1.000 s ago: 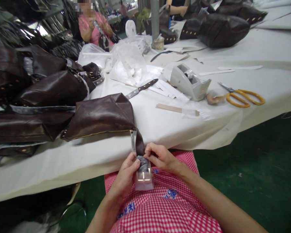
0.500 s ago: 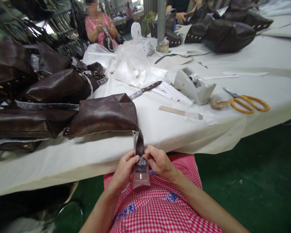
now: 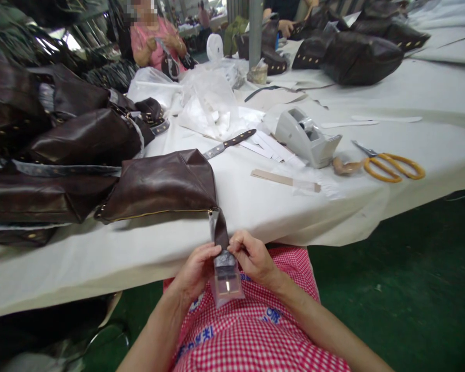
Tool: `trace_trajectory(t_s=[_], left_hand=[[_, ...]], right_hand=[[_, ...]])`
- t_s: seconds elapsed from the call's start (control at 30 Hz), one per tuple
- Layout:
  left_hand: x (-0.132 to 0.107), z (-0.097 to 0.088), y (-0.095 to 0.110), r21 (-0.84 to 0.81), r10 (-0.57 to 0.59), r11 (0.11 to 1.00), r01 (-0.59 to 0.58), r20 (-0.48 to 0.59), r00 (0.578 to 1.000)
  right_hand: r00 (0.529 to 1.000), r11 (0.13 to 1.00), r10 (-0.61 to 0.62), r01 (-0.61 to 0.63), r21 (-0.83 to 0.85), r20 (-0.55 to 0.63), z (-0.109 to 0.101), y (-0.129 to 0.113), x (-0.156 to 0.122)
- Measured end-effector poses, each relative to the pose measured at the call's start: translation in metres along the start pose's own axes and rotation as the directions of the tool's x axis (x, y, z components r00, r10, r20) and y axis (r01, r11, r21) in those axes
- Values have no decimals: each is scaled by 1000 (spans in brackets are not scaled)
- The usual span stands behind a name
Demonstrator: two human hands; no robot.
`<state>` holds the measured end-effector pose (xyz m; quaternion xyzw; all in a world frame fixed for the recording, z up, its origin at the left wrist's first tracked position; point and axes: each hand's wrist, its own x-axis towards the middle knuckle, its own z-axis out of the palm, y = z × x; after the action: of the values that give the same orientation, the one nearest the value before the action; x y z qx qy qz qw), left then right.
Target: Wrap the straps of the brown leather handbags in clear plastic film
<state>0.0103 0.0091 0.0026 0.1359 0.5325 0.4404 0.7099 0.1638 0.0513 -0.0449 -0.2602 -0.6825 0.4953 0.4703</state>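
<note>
A dark brown leather bag [image 3: 165, 183] with a gold zip lies at the table's front edge. From its right end a leather strap [image 3: 220, 230] hangs towards my lap. The strap's end carries a metal buckle [image 3: 228, 287] inside a clear plastic sleeve [image 3: 220, 298]. My left hand [image 3: 196, 269] grips the strap's left edge, its thumb near the top of the sleeve. My right hand [image 3: 252, 258] is closed in a pinch at the strap's right edge, where the sleeve begins; the fingertips are partly hidden.
Several brown bags [image 3: 81, 137] are piled at the left, and others [image 3: 362, 57] lie at the back right. A grey tape dispenser [image 3: 308, 137], orange-handled scissors [image 3: 395, 166], a studded strap [image 3: 230, 143] and clear plastic bags [image 3: 209, 98] are on the table. A co-worker [image 3: 155, 41] is across it.
The thumb of my left hand has shifted off the front of the strap to its left edge, showing more of the sleeve's top. My right hand keeps its pinch. The view has shifted slightly.
</note>
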Motion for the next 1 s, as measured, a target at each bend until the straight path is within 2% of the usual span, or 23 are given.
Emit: trace_trajectory(t_s=[0.1,0.23,0.33,0.4,0.5,0.6,0.7,0.87,1.0], left_hand=[[3,-1,5,71,-47,996,47,-13,999],[4,1,8,79,-65,995,56,118,991],[1,4,4,37,44,998,-54,218,975],[-2,8,0,85,132,984,-156,240,962],[-9,20,-2,255,271,914,-316,198,942],[-11,35,-2,367,447,800,-475,164,879],[-8,44,-4,357,552,748,-560,133,823],[-1,46,-14,159,578,799,-580,61,813],[-2,38,-17,104,577,810,-578,41,816]], right_hand=[[999,1000,-25,25,-4,-36,-1,-2,0],[996,998,-22,26,55,-87,-4,-2,4],[986,978,75,-43,205,-152,-5,-1,6],[963,941,172,-98,323,-209,-4,1,6],[906,868,333,-186,460,-262,-4,4,4],[860,821,423,-230,523,-286,-5,8,4],[837,827,431,-217,518,-338,-5,10,6],[810,873,409,-213,439,-420,-2,10,8],[824,935,334,-230,270,-458,-2,9,5]])
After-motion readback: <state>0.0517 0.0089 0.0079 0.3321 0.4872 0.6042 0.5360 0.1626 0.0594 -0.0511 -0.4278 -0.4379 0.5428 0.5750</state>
